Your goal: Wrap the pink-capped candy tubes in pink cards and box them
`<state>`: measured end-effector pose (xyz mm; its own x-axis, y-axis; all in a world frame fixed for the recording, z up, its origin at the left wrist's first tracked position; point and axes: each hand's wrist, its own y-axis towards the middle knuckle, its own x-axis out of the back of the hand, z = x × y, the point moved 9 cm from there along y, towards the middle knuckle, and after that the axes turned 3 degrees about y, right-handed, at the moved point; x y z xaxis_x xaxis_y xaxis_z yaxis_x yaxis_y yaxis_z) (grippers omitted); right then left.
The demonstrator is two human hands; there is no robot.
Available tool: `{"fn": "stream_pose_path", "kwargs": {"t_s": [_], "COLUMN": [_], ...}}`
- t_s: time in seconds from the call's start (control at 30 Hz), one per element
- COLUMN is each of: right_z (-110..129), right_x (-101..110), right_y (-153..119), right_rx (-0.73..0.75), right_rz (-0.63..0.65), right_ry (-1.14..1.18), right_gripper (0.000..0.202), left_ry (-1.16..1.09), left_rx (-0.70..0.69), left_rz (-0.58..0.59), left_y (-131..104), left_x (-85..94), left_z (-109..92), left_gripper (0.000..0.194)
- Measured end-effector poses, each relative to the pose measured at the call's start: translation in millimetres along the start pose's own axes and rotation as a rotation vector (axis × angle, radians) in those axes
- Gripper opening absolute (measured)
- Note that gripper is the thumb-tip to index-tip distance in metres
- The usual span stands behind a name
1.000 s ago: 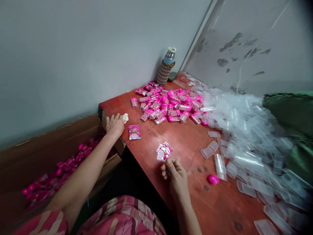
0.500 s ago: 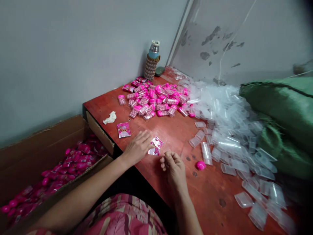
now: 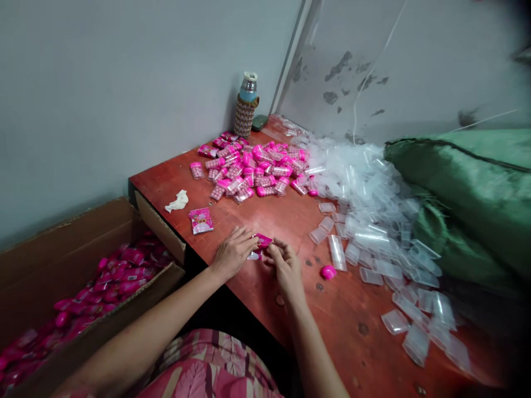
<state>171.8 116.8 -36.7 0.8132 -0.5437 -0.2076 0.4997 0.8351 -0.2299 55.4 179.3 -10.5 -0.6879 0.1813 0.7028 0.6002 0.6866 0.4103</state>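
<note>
A glossy pink printed label (image 3: 263,240) is between my hands, near the table's front edge. My left hand (image 3: 234,252) lies palm down at its left side, with outstretched fingertips touching it. My right hand (image 3: 287,267) pinches the label's right edge between thumb and fingers. Part of the label is raised, and a whitish and pink part shows below it; whether this is one piece or two I cannot tell. A small stack of similar pink labels (image 3: 202,221) rests beyond my left hand. Right of my right hand lies a loose pink cap (image 3: 328,272).
Small pink-capped bottles of beads (image 3: 249,171) are heaped at the back. Clear empty tubes (image 3: 365,221) spread along the right, beside a green sack (image 3: 464,204). A flask (image 3: 246,105) stands near the wall. An open cardboard box (image 3: 74,232) of pink packs is at left.
My right hand has moved to the label and pinched its edge. The label's upper part has lifted from the table. The camera view has shifted slightly right.
</note>
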Motion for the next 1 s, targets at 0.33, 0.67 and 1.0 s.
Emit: {"fn": "stream_pose_path", "kwargs": {"t_s": [0.33, 0.67, 1.0], "right_z": [3.3, 10.4, 24.9], "right_x": [-17.6, -7.0, -37.5], "right_y": [8.6, 20.5, 12.1], "right_rx": [0.014, 0.183, 0.104], "right_rz": [0.067, 0.007, 0.158], "right_ry": [0.093, -0.394, -0.163], "right_gripper": [0.041, 0.041, 0.03], "left_ry": [-0.632, -1.165, -1.288], "left_rx": [0.468, 0.906, 0.983], "left_rz": [-0.111, -0.082, -0.136], "left_y": [-11.6, -37.0, -36.9], "left_x": [24.4, 2.6, -6.9], "left_z": [14.6, 49.3, 40.3], "left_gripper": [0.04, 0.026, 0.022]}}
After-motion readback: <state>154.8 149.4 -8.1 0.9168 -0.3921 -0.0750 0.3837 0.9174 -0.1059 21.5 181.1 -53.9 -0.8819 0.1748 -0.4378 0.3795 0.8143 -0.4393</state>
